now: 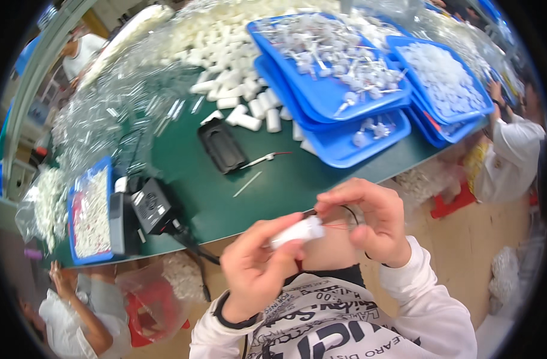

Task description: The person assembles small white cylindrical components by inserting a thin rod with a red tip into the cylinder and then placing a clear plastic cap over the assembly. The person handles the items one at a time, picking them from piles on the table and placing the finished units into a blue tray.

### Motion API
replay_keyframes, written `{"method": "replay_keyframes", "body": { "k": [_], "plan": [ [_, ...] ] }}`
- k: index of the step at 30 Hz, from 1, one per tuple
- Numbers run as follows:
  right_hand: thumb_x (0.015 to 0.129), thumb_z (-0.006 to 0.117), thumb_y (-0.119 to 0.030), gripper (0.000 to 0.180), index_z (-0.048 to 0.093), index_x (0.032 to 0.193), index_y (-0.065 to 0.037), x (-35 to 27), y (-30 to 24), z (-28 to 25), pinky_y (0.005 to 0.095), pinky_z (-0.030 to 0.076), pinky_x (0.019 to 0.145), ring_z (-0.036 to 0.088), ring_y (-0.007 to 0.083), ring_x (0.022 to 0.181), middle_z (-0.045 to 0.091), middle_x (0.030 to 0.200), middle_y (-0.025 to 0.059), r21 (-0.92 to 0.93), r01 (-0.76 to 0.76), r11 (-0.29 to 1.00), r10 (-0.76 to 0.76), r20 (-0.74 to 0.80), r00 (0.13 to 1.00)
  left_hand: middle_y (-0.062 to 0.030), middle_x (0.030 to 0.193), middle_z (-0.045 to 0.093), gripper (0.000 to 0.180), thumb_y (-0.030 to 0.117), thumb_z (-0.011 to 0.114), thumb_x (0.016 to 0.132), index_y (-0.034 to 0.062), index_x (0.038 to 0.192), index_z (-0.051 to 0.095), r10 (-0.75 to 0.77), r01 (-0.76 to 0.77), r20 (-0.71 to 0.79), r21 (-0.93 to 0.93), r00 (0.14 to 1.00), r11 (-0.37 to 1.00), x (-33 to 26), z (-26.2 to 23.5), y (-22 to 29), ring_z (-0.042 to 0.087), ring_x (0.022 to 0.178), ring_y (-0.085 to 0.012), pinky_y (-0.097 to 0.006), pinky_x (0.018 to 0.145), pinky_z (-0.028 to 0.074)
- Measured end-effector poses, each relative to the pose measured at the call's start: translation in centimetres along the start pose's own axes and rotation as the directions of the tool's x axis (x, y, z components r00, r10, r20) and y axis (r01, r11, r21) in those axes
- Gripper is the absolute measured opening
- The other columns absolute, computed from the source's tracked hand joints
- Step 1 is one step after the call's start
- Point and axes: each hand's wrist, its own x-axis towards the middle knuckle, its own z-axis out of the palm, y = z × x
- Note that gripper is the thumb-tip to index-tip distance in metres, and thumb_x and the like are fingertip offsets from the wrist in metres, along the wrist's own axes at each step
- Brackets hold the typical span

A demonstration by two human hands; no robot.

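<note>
In front of my body, my left hand (258, 257) is closed round a white plastic cylinder (298, 232), pinched between thumb and fingers. A translucent end piece shows at the cylinder's right end. Thin red wires (338, 226) run from that end to my right hand (372, 218), whose fingers curl close to the cylinder and seem to hold the wires; the exact grip is blurred. A dark thin wire (350, 210) loops by my right fingers. Ahead on the green table (195, 203) lie a black tray-like holder (220, 145), a small white part with a red lead (264, 160) and a thin white stick (247, 184).
White cylinders (228, 102) are heaped at the back. Stacked blue trays (345, 157) hold small parts at right; another blue tray (108, 173) stands left beside a black device (153, 206) with a cable. Clear plastic tubes (123, 102) pile up far left. Other people work on both sides.
</note>
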Motion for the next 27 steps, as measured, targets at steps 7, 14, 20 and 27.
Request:
{"method": "replay_keyframes", "body": {
  "k": [7, 14, 20, 27],
  "plan": [
    [0.067, 0.076, -0.005, 0.028, 0.067, 0.093, 0.001, 0.1, -0.9, -0.3, 0.0265, 0.051, 0.062, 0.065, 0.0207, 0.072, 0.066, 0.086, 0.0133, -0.196, 0.224, 0.955, -0.206, 0.109, 0.972, -0.0113, 0.087, 0.061, 0.032, -0.005, 0.064, 0.076, -0.0069, 0.108, 0.059, 0.117, -0.11, -0.032, 0.173, 0.993, 0.979, -0.4, 0.8, -0.1, 0.059, 0.072, -0.0132, -0.023, 0.064, 0.047],
    [0.066, 0.078, -0.01, 0.023, 0.069, 0.084, 0.001, 0.3, -0.7, -0.6, 0.025, 0.052, 0.058, 0.066, 0.0214, 0.071, 0.067, 0.086, 0.0134, -0.263, 0.354, 0.898, -0.307, 0.203, 0.93, -0.0096, 0.076, 0.061, 0.031, -0.003, 0.069, 0.071, -0.0061, 0.102, 0.063, 0.171, -0.173, 0.038, 0.355, 0.985, 0.919, -0.8, 0.2, -0.1, 0.057, 0.065, -0.0122, -0.021, 0.057, 0.043],
    [0.065, 0.077, -0.007, 0.024, 0.065, 0.083, 0.004, -0.4, -0.4, -0.7, 0.0266, 0.054, 0.053, 0.066, 0.0234, 0.069, 0.065, 0.085, 0.0162, -0.394, 0.504, 0.769, -0.396, 0.326, 0.859, -0.0093, 0.076, 0.061, 0.031, -0.005, 0.067, 0.072, -0.0051, 0.103, 0.063, 0.064, -0.065, 0.011, 0.27, 0.998, 0.961, -1.2, 0.1, -0.9, 0.057, 0.064, -0.0125, -0.021, 0.056, 0.043],
    [0.067, 0.071, -0.002, 0.026, 0.064, 0.091, 0.005, -0.6, -0.1, -0.8, 0.0287, 0.054, 0.059, 0.065, 0.0235, 0.073, 0.063, 0.091, 0.0159, -0.366, 0.487, 0.793, -0.375, 0.337, 0.864, -0.0109, 0.085, 0.063, 0.029, -0.006, 0.064, 0.077, -0.0074, 0.105, 0.06, -0.008, -0.005, 0.059, 0.22, 0.998, 0.975, -0.7, -0.1, 0.0, 0.06, 0.069, -0.0133, -0.023, 0.059, 0.047]
  ]
}}
